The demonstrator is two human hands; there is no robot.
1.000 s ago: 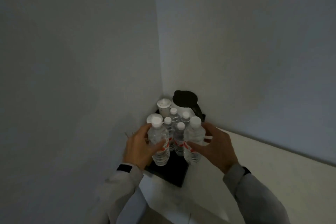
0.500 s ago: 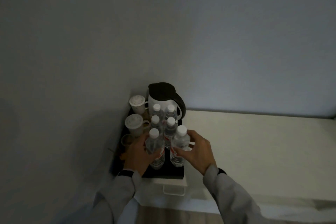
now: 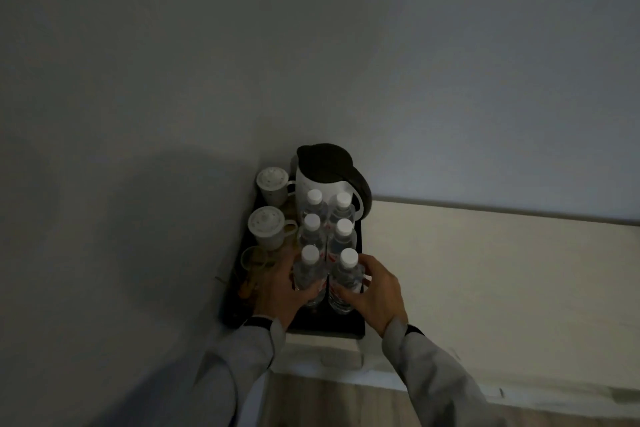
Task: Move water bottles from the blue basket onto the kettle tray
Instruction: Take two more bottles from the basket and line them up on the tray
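Head camera, dim room: nearest, we see our two grey sleeves reaching forward. Our left hand (image 3: 280, 291) wraps around the front-left water bottle (image 3: 308, 274), and our right hand (image 3: 374, 291) wraps around the front-right water bottle (image 3: 346, 279); both stand upright, side by side, on the black kettle tray (image 3: 332, 324). Beyond them, four more bottles stand in two rows. To their left sit two lidded cups (image 3: 266, 227). Farthest back, in the corner, stands the white kettle (image 3: 325, 170) with a black lid.
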